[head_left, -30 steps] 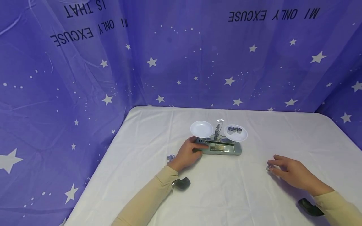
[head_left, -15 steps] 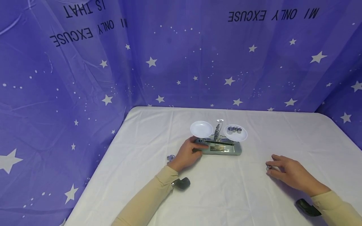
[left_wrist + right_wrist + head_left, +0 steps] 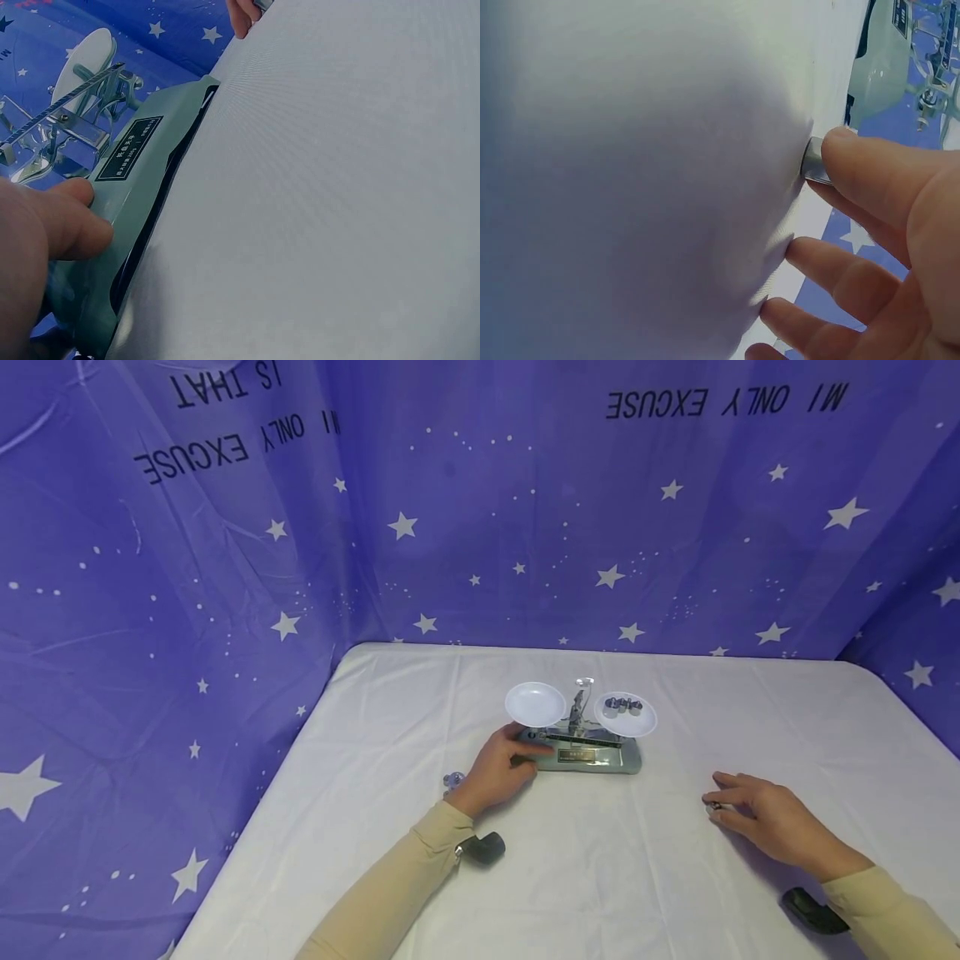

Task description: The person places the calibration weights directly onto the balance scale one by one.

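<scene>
A pan balance [image 3: 618,760] with a grey-green base stands on the table. My left hand [image 3: 497,772] grips the left end of its base; in the left wrist view the thumb side of that hand [image 3: 45,232] lies against the front. The left pan [image 3: 535,703] is bare and sits higher than the right pan [image 3: 634,725], which carries several small metal weights [image 3: 622,705]. Off to the right, my right hand [image 3: 776,822] pinches one metal weight [image 3: 814,160] between thumb and finger, down at the tablecloth. Its other fingertips touch the cloth.
Several small shiny weights [image 3: 453,780] lie left of my left wrist, partly hidden by it. White cloth [image 3: 600,877] covers the table. A purple curtain with stars [image 3: 480,527] hangs behind and at the sides.
My right hand has shifted slightly left, with the weight now pinched at its fingertips. The left hand and the balance stay where they were.
</scene>
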Demonstrator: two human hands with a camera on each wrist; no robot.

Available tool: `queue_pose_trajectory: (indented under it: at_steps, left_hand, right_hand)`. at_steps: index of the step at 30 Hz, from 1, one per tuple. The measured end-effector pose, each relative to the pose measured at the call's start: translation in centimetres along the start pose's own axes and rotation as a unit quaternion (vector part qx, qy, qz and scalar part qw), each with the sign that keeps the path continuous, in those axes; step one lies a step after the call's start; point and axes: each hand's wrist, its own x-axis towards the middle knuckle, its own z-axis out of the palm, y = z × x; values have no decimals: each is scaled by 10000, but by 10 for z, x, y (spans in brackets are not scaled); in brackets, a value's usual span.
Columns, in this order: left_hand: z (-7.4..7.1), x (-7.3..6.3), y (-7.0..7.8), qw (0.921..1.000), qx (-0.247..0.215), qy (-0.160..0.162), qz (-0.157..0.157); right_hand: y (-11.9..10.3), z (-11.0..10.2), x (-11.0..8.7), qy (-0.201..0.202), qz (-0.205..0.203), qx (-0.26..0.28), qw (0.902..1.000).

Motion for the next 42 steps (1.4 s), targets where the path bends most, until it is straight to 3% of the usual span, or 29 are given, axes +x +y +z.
queue_pose_trajectory:
  at_steps: [25, 34, 42]
  left_hand:
    - [-1, 0, 0, 10000, 53, 9, -59]
    - [1, 0, -1, 10000, 13, -16, -94]
    - [1, 0, -1, 9999, -10, -42, -167]
  right_hand:
    - [0, 5, 6, 392, -510, -139, 9978]
    - [-7, 1, 12, 144, -497, 0, 9987]
    - [-13, -1, 16, 258, -783, -20, 9966]
